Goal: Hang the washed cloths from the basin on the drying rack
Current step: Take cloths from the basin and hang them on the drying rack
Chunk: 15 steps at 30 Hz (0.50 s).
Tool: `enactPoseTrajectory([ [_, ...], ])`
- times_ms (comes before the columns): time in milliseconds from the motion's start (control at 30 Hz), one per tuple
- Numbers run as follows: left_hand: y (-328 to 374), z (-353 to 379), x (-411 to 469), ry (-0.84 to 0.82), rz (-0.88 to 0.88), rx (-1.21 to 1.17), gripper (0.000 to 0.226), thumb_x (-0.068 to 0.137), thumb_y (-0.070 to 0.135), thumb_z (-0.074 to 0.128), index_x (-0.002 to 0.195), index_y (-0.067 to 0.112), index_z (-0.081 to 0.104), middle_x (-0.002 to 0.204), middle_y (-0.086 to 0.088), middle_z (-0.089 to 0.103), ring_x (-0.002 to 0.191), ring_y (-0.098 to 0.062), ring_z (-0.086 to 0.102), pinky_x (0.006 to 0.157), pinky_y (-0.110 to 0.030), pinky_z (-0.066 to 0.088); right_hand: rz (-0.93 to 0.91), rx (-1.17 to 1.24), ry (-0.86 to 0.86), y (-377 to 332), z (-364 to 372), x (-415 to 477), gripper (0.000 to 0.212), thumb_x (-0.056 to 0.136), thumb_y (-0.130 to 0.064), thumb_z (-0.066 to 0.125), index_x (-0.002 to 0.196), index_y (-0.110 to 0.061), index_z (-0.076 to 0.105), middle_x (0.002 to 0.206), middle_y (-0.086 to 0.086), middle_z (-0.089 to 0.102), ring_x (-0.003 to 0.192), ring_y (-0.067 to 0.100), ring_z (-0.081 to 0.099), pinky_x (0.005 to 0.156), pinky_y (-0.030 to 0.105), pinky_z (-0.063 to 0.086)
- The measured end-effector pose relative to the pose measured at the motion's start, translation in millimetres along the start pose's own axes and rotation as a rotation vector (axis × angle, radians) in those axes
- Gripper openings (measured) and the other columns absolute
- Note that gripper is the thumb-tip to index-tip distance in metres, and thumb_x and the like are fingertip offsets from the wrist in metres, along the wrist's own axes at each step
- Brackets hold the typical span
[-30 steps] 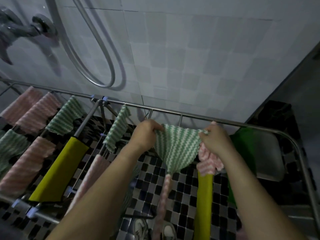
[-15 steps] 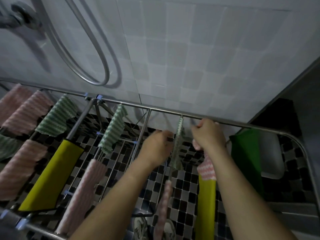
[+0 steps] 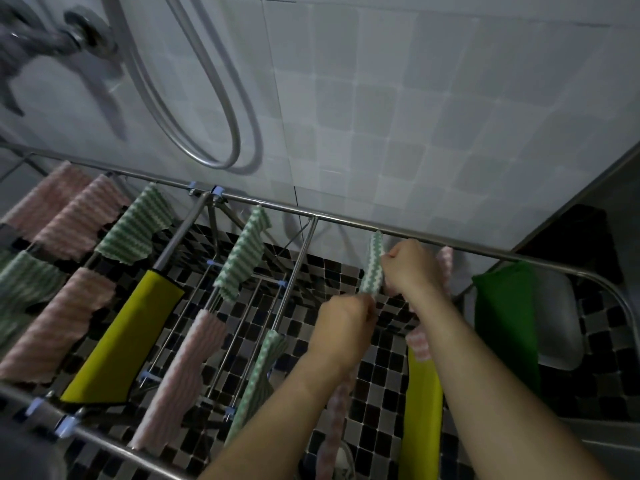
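A green-and-white striped cloth (image 3: 373,263) hangs folded over a rod of the metal drying rack (image 3: 346,221), near its far rail. My right hand (image 3: 410,266) pinches the cloth's upper right edge. My left hand (image 3: 346,318) pinches its lower end from below. Behind my right hand, a pink striped cloth (image 3: 446,259) hangs on the neighbouring rod. The basin (image 3: 557,320) stands on the floor at the right, partly behind a green cloth (image 3: 504,317).
Several pink, green-striped and yellow cloths (image 3: 121,341) hang across the rack's left and middle rods. A yellow cloth (image 3: 420,414) hangs under my right forearm. A shower hose (image 3: 207,109) and tap (image 3: 52,39) are on the tiled wall. Below lies a checkered tile floor (image 3: 374,420).
The green striped cloth, held spread between both hands a second ago, now hangs folded narrow over the rod. My left hand has dropped to its lower end. The view tilted slightly.
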<state>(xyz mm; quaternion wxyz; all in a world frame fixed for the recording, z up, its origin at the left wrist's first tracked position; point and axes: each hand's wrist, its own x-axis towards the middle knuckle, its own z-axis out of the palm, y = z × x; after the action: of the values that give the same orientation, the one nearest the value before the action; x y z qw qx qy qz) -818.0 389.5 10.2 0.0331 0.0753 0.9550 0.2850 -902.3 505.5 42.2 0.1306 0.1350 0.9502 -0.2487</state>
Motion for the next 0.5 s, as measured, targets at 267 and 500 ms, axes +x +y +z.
enactPoseTrajectory([
  [267, -9.1, -1.8, -0.7, 0.081, -0.067, -0.066, 0.008, 0.086, 0.019, 0.066, 0.092, 0.016, 0.063, 0.088, -0.001, 0.064, 0.076, -0.019, 0.061, 0.066, -0.031, 0.05, -0.06, 0.109, -0.09, 4.8, 5.2, 4.3, 0.037, 0.096, -0.039, 0.053, 0.075, -0.012, 0.067, 0.053, 0.001, 0.062, 0.035, 0.008, 0.052, 0.054, 0.024, 0.047],
  [500, -11.1, 3.2, 0.0, 0.055, -0.138, -0.093, 0.007, 0.086, 0.02, 0.064, 0.093, 0.019, 0.063, 0.083, 0.001, 0.07, 0.074, -0.016, 0.065, 0.068, -0.034, 0.055, -0.03, 0.175, -0.084, 2.9, 15.7, 12.4, 0.032, 0.094, -0.032, 0.059, 0.07, -0.013, 0.066, 0.05, 0.002, 0.064, 0.034, 0.01, 0.056, 0.044, 0.021, 0.041],
])
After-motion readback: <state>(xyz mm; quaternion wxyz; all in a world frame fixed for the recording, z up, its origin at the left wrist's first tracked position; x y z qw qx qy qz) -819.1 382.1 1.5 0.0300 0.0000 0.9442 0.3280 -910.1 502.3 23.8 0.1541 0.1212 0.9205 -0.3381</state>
